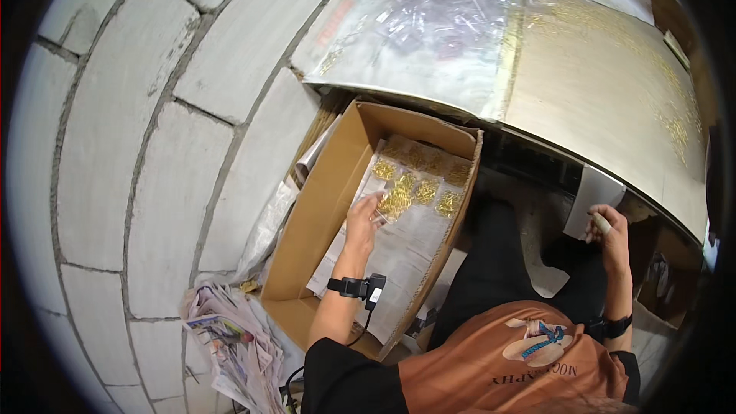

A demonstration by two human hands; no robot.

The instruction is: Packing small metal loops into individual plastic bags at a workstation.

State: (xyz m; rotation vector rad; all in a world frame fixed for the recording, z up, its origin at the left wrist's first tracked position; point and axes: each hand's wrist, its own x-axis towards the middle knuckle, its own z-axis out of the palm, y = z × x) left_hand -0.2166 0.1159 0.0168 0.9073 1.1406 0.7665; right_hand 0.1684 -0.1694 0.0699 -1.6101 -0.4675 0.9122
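Inside an open cardboard box [307, 218], my left hand [362, 221] pinches the edge of a small clear bag [395, 201] filled with gold-coloured metal pieces. More such bags [426, 192] lie in rows beyond and beside it, on pale paper [406, 249] that lines the box. Under the table edge at the right, my right hand [611, 231] has its fingers curled. A pale wrap or cover [602, 221] shows on one of its digits. Those fingers overlap the lower right part of a white card [596, 193]; whether they grip it is hidden.
A table [567, 69] spans the far side, with loose gold pieces [675, 126] scattered on its right part. A heap of clear plastic bags [452, 19] covers its far left. Crumpled newspaper [234, 333] lies left of the box, beside a white block wall [115, 146].
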